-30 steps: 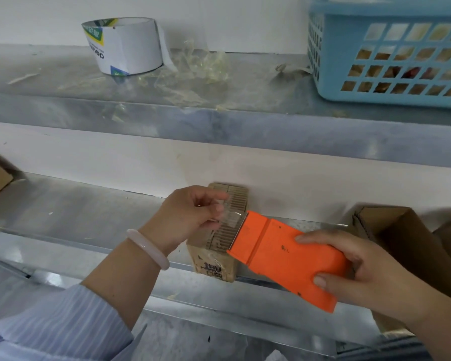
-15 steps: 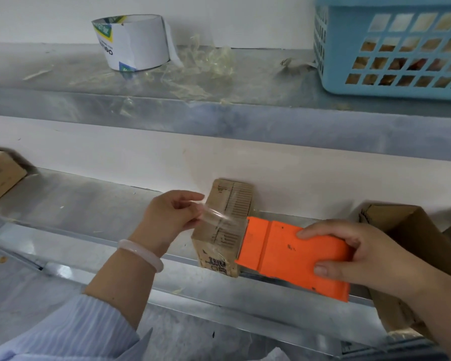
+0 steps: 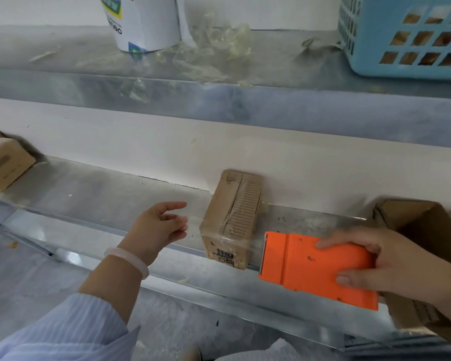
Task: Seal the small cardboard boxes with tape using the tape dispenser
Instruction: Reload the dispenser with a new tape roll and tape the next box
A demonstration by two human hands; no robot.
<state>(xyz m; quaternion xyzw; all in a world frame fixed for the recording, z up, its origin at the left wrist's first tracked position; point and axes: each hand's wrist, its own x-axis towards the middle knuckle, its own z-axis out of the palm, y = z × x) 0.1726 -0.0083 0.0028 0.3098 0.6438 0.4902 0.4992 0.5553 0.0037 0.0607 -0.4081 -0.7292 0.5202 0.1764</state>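
**Right hand (image 3: 391, 264) grips orange tape dispenser (image 3: 305, 264) beside the box**

Fingers lie over the dispenser's top and the thumb under it, its blade end just right of the small cardboard box (image 3: 232, 212). That box stands on the lower metal shelf (image 3: 102, 199) against the wall, with clear tape over its top seam. Just left of the box, the left hand (image 3: 159, 225) hovers with loosely curled fingers, holding nothing. A tape roll (image 3: 143, 22) and a blue basket (image 3: 401, 35) sit on the shelf above.
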